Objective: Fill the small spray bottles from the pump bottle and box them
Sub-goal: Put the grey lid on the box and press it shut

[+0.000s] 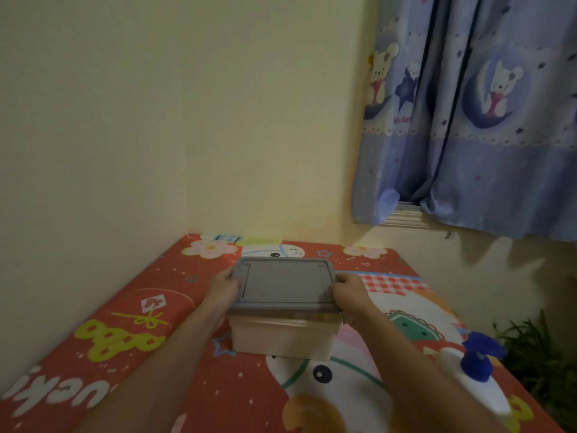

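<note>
A translucent beige rectangular plastic box (282, 337) sits on a red cartoon-printed tablecloth (131, 323), closed by a flat grey plastic lid (284, 284). The box lies directly between 2 hands. The left hand (223, 289) grips the lid's left edge, fingers curled over the rim and clenched against it. The right hand (348, 292) grips the lid's right edge likewise, fingers wrapped down over the side. A white pump bottle with a blue pump head (476, 381) lies tilted at the near right, well apart from both hands. Box contents cannot be determined.
</note>
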Available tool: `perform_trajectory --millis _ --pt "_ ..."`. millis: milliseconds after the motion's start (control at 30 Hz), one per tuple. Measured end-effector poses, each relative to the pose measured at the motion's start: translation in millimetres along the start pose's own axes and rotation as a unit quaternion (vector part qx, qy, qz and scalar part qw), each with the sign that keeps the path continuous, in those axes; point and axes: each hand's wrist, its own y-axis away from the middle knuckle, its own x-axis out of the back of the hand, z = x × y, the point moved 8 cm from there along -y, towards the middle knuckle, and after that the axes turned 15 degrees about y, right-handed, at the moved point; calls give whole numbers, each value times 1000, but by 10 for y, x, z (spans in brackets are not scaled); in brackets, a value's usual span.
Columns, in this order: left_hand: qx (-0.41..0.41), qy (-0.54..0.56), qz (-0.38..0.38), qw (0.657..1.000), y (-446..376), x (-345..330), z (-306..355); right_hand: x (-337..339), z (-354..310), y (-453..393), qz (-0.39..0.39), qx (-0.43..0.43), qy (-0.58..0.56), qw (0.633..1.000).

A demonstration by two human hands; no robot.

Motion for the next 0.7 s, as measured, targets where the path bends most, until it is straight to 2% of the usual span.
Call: perform_trajectory --millis 267,700 --pt "-6 -29 -12 1000 -35 -54 -140 -72 181 -30 6 -33 86 996" --pt "17 -106 -46 993 -198 -88 -278 -124 257 -65 2 -28 98 995"
